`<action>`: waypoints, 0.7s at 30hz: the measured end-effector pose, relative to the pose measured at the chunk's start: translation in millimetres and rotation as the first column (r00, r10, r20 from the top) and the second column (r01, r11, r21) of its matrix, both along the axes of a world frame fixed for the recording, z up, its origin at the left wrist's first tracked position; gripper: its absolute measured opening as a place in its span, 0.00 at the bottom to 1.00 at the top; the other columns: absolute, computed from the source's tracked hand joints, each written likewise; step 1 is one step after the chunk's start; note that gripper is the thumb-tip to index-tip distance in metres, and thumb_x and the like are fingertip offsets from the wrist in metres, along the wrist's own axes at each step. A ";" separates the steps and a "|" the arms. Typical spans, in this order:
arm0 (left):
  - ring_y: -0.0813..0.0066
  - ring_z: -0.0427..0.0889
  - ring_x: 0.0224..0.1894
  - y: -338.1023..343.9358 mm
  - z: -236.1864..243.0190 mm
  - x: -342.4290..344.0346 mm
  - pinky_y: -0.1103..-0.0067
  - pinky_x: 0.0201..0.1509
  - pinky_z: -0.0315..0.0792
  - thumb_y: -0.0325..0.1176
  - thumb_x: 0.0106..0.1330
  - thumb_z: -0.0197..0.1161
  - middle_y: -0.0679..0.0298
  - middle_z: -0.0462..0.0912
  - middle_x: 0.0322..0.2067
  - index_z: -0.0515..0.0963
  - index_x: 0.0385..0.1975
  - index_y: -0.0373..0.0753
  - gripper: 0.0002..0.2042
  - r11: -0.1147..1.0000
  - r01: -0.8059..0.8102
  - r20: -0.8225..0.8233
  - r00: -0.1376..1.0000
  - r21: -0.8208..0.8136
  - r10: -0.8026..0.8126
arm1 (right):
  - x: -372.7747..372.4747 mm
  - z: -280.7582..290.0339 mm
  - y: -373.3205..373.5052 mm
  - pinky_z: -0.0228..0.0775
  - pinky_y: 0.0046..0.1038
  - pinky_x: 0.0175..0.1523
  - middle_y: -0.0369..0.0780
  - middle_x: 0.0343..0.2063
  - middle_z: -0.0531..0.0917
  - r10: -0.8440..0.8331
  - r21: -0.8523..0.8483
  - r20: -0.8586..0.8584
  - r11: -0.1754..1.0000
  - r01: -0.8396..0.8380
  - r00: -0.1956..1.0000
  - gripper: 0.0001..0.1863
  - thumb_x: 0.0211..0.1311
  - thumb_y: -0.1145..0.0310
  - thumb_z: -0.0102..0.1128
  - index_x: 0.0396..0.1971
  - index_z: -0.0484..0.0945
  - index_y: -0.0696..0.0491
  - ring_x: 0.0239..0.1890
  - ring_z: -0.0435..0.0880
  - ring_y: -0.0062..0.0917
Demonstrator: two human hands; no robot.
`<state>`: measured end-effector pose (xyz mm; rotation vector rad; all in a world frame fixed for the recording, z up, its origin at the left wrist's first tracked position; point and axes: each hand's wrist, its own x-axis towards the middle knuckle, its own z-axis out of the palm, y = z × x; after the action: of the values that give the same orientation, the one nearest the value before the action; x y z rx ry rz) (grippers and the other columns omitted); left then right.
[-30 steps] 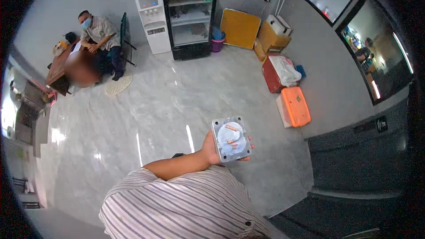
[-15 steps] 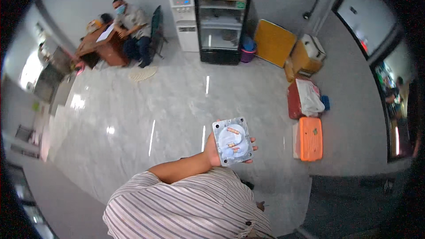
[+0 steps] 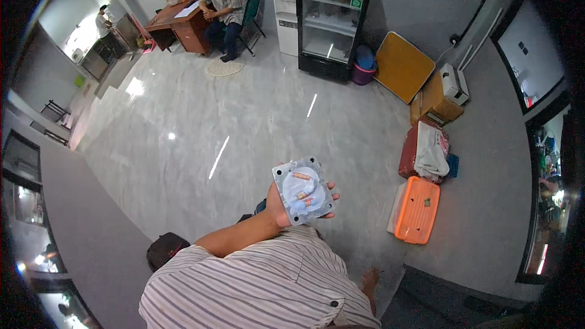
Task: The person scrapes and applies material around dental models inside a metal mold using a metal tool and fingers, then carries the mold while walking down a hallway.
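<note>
My left hand (image 3: 279,208) holds a square silver metal plate (image 3: 287,190) from below, its fingertips showing past the plate's right edge. Holes mark the plate's corners. Three small copper-coloured pieces (image 3: 301,176) lie within its pale, round middle. The plate's face is tilted up toward me, well above the tiled floor (image 3: 256,128). My right hand does not show clearly. A bit of bare skin (image 3: 370,281) appears beside my striped shirt (image 3: 244,268); whether it is a foot or a hand is hard to make out.
An orange plastic box (image 3: 418,210), a red box (image 3: 412,152) and a cardboard box (image 3: 440,105) line the right wall. Behind stand a glass-door fridge (image 3: 332,27) and a white dispenser (image 3: 286,24). A masked person (image 3: 225,9) sits at a brown desk (image 3: 194,33). Dark object (image 3: 166,253) near my elbow.
My view has shifted and turned, so the room appears moved and tilted. The plate now appears slightly further left, still in my left hand. A dark object has come into view near my elbow.
</note>
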<state>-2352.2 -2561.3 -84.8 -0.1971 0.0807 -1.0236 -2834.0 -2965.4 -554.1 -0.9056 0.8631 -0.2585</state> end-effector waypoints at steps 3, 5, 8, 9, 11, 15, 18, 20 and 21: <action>0.30 0.57 0.71 -25.9 -4.4 -15.0 0.29 0.66 0.50 0.75 0.64 0.43 0.39 0.64 0.67 0.68 0.68 0.52 0.40 0.999 0.043 0.031 0.999 0.017 -0.044 | 0.2 9.1 27.0 0.79 0.40 0.37 0.46 0.38 0.85 -0.004 -0.103 -0.498 0.993 -0.054 0.867 0.21 0.64 0.47 0.59 0.45 0.84 0.48 0.34 0.86 0.34; 0.30 0.57 0.71 -41.3 2.1 -22.5 0.29 0.67 0.49 0.75 0.64 0.43 0.39 0.63 0.68 0.67 0.68 0.52 0.41 0.996 0.084 0.029 0.996 0.023 -0.085 | -7.6 23.5 47.1 0.79 0.41 0.36 0.46 0.37 0.85 -0.001 -0.078 -0.548 0.996 -0.050 0.837 0.23 0.64 0.46 0.58 0.46 0.83 0.49 0.33 0.86 0.35; 0.31 0.58 0.70 -59.4 13.6 -24.4 0.30 0.65 0.53 0.68 0.70 0.39 0.40 0.67 0.65 0.67 0.69 0.54 0.34 0.980 0.182 0.077 0.979 0.085 -0.188 | -13.8 34.9 96.6 0.78 0.41 0.35 0.45 0.37 0.86 -0.006 -0.042 -0.593 0.999 -0.023 0.806 0.25 0.64 0.44 0.57 0.48 0.82 0.50 0.32 0.86 0.35; 0.31 0.58 0.71 -56.6 9.8 -23.9 0.29 0.66 0.52 0.72 0.67 0.42 0.40 0.66 0.66 0.68 0.68 0.53 0.37 0.976 0.203 0.057 0.977 0.079 -0.208 | -14.9 38.1 118.3 0.78 0.41 0.34 0.45 0.36 0.86 -0.006 -0.027 -0.605 1.000 -0.013 0.796 0.26 0.65 0.44 0.57 0.49 0.81 0.50 0.31 0.86 0.35; 0.31 0.57 0.71 -60.9 3.6 -14.6 0.29 0.67 0.50 0.75 0.63 0.44 0.40 0.65 0.67 0.69 0.67 0.51 0.41 0.946 0.316 0.042 0.947 0.068 -0.319 | -8.3 44.4 160.5 0.77 0.41 0.33 0.45 0.36 0.86 -0.020 0.005 -0.638 1.000 0.031 0.770 0.27 0.65 0.43 0.56 0.50 0.80 0.51 0.30 0.85 0.35; 0.32 0.61 0.69 -97.2 -6.3 -10.0 0.30 0.66 0.52 0.74 0.63 0.47 0.40 0.67 0.64 0.69 0.67 0.52 0.40 0.888 0.457 0.092 0.883 0.056 -0.460 | -4.1 60.9 247.8 0.76 0.41 0.32 0.44 0.35 0.86 -0.155 0.047 -0.695 0.964 0.260 0.702 0.31 0.65 0.41 0.55 0.53 0.78 0.53 0.29 0.85 0.36; 0.30 0.59 0.70 -67.1 11.3 38.3 0.30 0.65 0.55 0.74 0.62 0.48 0.39 0.65 0.66 0.69 0.67 0.52 0.40 0.740 0.656 0.058 0.741 0.149 -0.669 | 54.3 76.1 377.5 0.75 0.41 0.30 0.44 0.34 0.87 -0.233 0.179 -0.716 0.850 0.496 0.658 0.33 0.65 0.39 0.54 0.55 0.77 0.54 0.27 0.85 0.36; 0.29 0.58 0.70 -79.1 29.2 46.5 0.30 0.65 0.55 0.74 0.63 0.47 0.39 0.64 0.66 0.68 0.68 0.52 0.40 0.579 0.812 0.051 0.577 0.073 -0.815 | 29.5 36.7 453.8 0.73 0.52 0.47 0.51 0.51 0.79 -0.466 0.253 -0.486 0.735 0.629 0.740 0.32 0.69 0.44 0.52 0.60 0.72 0.54 0.48 0.80 0.47; 0.29 0.57 0.71 -89.2 38.4 56.1 0.30 0.65 0.55 0.75 0.63 0.46 0.39 0.63 0.67 0.68 0.68 0.52 0.41 0.486 0.874 0.067 0.484 0.012 -0.872 | 21.1 15.8 485.0 0.72 0.57 0.55 0.54 0.59 0.76 -0.552 0.329 -0.356 0.681 0.654 0.754 0.31 0.71 0.46 0.50 0.63 0.70 0.54 0.59 0.77 0.52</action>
<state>-2296.1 -2650.5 -46.4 -0.1365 0.1149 -2.0895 -2812.9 -2480.4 -538.3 -0.1891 1.3725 -0.5219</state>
